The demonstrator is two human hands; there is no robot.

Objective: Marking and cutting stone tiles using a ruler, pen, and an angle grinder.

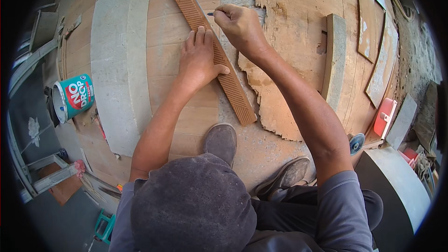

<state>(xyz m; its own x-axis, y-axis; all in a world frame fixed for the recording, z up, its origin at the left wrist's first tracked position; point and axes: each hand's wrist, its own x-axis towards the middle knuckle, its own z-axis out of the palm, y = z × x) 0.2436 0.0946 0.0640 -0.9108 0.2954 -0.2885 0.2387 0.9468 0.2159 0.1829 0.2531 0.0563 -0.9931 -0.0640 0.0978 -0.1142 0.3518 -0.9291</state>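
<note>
A long brown strip with slanting ridges (233,88) lies at a slant on the floor, its far end to the left. My left hand (198,58) rests flat on its middle, fingers stretched toward the far end and thumb spread to the right. Just right of the strip's far half is my right hand (240,25), fingers closed around a thin dark pen-like tool (211,14). Only the tool's tip shows, pointing left at the strip's edge; whether it touches cannot be made out. My fingers hide the rest of it.
Brown boards cover much of the floor, including a plywood sheet (289,88) with a ragged edge. A long grey slab (119,65) and a teal bucket (77,98) stand left. Right are a narrow grey block (335,58), a red-pink box (385,116) and a cutting disc (357,143).
</note>
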